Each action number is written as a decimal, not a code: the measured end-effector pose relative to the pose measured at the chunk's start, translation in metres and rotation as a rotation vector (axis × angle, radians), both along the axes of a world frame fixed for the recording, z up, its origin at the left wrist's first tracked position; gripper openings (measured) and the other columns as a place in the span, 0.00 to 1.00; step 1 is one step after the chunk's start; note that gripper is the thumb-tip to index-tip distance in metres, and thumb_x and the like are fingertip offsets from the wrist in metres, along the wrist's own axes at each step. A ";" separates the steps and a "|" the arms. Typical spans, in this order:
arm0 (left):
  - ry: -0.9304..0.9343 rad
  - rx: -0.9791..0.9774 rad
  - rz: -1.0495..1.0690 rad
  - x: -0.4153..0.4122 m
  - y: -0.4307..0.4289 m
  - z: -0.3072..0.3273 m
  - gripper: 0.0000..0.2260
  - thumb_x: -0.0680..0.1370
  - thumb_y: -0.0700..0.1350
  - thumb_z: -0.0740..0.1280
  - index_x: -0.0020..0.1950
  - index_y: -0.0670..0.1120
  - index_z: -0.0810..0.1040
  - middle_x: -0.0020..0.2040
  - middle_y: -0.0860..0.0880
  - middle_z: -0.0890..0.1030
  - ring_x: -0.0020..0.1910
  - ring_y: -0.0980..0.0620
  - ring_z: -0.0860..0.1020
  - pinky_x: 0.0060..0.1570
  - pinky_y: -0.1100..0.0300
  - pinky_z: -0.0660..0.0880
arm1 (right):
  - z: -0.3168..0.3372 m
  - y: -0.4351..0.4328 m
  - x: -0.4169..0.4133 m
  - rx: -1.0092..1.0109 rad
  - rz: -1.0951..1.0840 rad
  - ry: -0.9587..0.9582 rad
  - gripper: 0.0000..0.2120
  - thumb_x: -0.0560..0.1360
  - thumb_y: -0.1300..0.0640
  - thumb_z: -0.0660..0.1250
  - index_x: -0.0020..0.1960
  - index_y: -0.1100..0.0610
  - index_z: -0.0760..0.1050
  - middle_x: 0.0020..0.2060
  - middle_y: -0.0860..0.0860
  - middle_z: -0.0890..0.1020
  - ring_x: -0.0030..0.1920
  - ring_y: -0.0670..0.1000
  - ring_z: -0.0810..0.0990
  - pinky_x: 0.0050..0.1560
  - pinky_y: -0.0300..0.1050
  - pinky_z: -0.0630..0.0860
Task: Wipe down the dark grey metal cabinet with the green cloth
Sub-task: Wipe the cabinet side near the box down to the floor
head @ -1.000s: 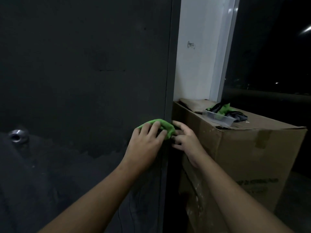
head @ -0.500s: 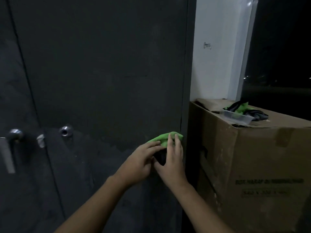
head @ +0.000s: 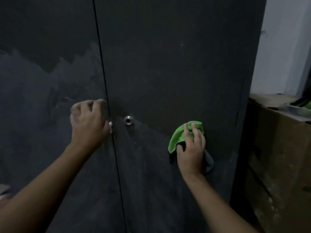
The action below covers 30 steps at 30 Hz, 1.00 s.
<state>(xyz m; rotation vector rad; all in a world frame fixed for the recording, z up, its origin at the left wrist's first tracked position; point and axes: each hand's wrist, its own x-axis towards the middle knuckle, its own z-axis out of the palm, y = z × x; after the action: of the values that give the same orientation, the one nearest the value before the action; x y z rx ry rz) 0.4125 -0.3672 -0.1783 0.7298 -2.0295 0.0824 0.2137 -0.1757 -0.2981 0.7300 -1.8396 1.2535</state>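
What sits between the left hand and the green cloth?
Head view: the door gap, a white scrap, a round metal lock, then bare cabinet door.

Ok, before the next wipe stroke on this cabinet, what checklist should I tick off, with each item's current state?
1. The right hand presses the green cloth on the dark grey metal cabinet: ok.
2. The green cloth is apart from the round silver lock: ok.
3. The left hand is out of the cloth's path, at the door seam: ok.
4. The left hand grips the door edge: cannot tell.
5. Cabinet's right side free: not ok, the brown cardboard box stands close beside it.
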 end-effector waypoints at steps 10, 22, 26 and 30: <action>0.158 0.399 -0.139 0.016 -0.026 -0.024 0.08 0.80 0.36 0.64 0.59 0.40 0.73 0.54 0.45 0.72 0.38 0.61 0.71 0.44 0.75 0.67 | 0.038 -0.067 0.032 0.396 0.265 0.417 0.25 0.69 0.62 0.69 0.65 0.54 0.80 0.66 0.50 0.79 0.62 0.53 0.69 0.50 0.55 0.78; -0.050 0.836 -0.023 0.001 -0.044 -0.005 0.22 0.79 0.34 0.63 0.71 0.37 0.61 0.52 0.46 0.80 0.59 0.46 0.77 0.65 0.49 0.71 | 0.076 -0.062 0.019 0.336 0.100 0.500 0.25 0.70 0.62 0.64 0.67 0.54 0.79 0.67 0.49 0.79 0.64 0.54 0.72 0.60 0.55 0.72; -0.038 0.831 -0.058 0.003 -0.049 -0.008 0.22 0.79 0.34 0.63 0.71 0.38 0.60 0.53 0.45 0.80 0.57 0.47 0.77 0.64 0.51 0.71 | 0.038 -0.072 0.025 0.507 0.158 0.637 0.25 0.69 0.60 0.67 0.66 0.54 0.79 0.67 0.49 0.79 0.61 0.53 0.73 0.57 0.53 0.72; -0.039 0.810 -0.105 0.005 -0.044 -0.011 0.22 0.79 0.33 0.61 0.71 0.38 0.59 0.48 0.47 0.77 0.53 0.49 0.76 0.52 0.57 0.68 | 0.013 -0.068 0.021 0.739 0.226 0.726 0.27 0.69 0.61 0.76 0.67 0.52 0.79 0.69 0.46 0.77 0.61 0.53 0.77 0.56 0.51 0.73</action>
<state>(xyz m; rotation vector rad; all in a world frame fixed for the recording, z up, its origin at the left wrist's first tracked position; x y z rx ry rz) 0.4175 -0.4114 -0.1895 1.1043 -2.1164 -0.8335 0.2348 -0.2437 -0.2848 1.5792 -1.5761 0.2818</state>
